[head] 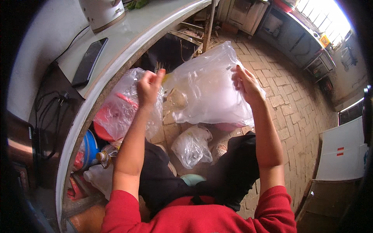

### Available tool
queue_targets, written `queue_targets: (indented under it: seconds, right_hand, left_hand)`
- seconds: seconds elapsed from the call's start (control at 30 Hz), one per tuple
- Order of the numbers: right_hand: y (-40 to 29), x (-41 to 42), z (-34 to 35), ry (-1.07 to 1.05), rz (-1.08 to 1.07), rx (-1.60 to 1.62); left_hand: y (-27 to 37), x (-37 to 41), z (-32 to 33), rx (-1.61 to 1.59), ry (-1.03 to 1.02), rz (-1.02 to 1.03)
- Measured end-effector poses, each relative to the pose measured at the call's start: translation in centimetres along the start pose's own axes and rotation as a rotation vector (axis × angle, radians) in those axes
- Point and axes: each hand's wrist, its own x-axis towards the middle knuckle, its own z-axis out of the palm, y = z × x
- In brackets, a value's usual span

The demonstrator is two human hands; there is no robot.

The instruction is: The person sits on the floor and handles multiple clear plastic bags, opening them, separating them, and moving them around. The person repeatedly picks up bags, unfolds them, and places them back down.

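My right hand [246,83] is at the right edge of a large clear plastic bag [201,90], its fingers pinched on the film. The bag spreads over something pinkish that shows faintly through it. My left hand [150,87] is raised left of that bag, blurred, thumb up and fingers curled; whether it holds any film cannot be told. Below it, another clear plastic bag [116,116] lies over a red plastic container [102,132]. A smaller, filled plastic bag [193,145] rests on the floor between my feet.
A counter edge [116,62] curves along the left, with a black smartphone [90,62] and a white kettle [102,13] on top. Under it stand a blue container [91,148] and plastic bottles [100,176]. Brick floor [287,107] extends to the right, towards a white cabinet [344,151].
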Motion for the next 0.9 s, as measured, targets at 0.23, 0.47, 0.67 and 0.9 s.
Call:
queue_targets:
  seconds: [0.23,0.47,0.67,0.9]
  right_hand:
    - [0.3,-0.3,1.8,-0.132,0.014,-0.025]
    - [0.5,-0.1,1.9,-0.012,-0.096,-0.210]
    - [1.7,1.5,0.3,0.271,-0.229,-0.467]
    - [2.0,1.9,0.1,0.259,-0.231,-0.494]
  left_hand:
    - [0.3,-2.8,8.0,-0.723,-0.554,-0.678]
    - [-5.7,-0.5,9.3,-1.082,-0.443,-0.711]
    - [-1.2,-0.8,9.0,-0.772,0.031,-0.504]
    - [-1.5,-0.2,7.1,-0.870,-0.030,-0.575]
